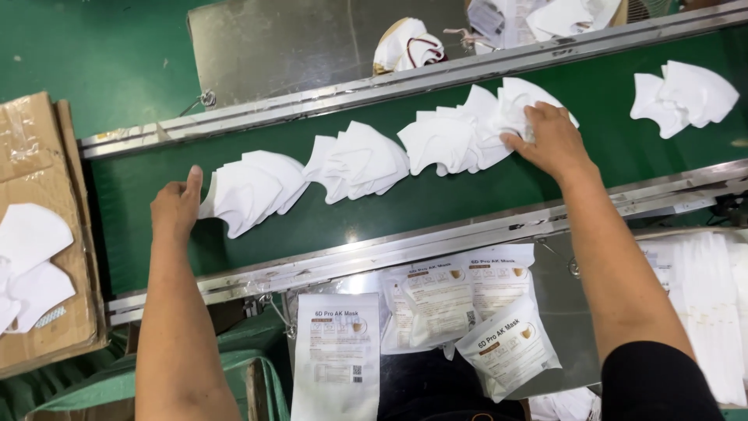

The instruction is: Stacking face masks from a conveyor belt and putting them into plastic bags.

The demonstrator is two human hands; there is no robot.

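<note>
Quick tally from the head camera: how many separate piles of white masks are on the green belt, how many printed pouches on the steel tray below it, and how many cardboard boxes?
Piles of white folded masks on the green belt: 4
White printed pouches on the steel tray: 4
Brown cardboard boxes: 1
Total: 9

Head-worn view, steeply down, close.

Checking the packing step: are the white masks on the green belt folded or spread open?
Folded. The white masks lie flat as half-shapes, overlapping in a row on the green belt.

Printed pouches (436, 308) on a steel shelf, cardboard box (47, 312) left
</note>
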